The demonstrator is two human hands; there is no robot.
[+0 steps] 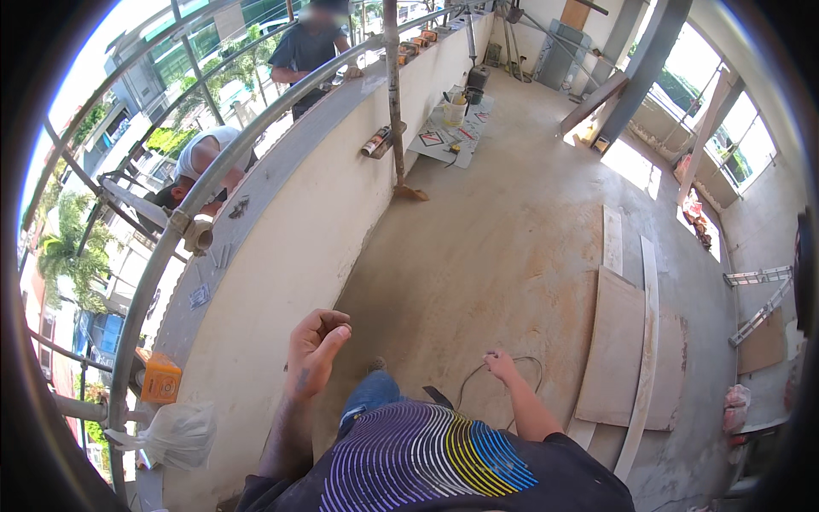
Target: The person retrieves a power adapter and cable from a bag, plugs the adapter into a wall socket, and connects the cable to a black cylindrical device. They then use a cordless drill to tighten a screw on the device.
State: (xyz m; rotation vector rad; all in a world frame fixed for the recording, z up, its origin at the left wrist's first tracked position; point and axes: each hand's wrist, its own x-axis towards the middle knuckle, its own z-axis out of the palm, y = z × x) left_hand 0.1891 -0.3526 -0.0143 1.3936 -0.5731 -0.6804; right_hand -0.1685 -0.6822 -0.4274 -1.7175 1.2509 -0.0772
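Observation:
My left hand [317,348] is raised beside the low wall, its fingers curled and the thumb bent in against them. Whether anything is inside that grip is hidden. Lower and to the right, my right hand [500,363] is closed on a thin dark cord [541,369]. The cord hangs in a loose loop around the hand and drops toward my shirt. Bare concrete floor [444,282] lies beyond both hands.
Along the left run a low wall [281,264] and scaffold pipes [145,316], with two people outside. A white plastic bag [181,433] and an orange box [160,379] sit near left. Boards [627,350] lie at right; a bucket [453,113] stands farther off.

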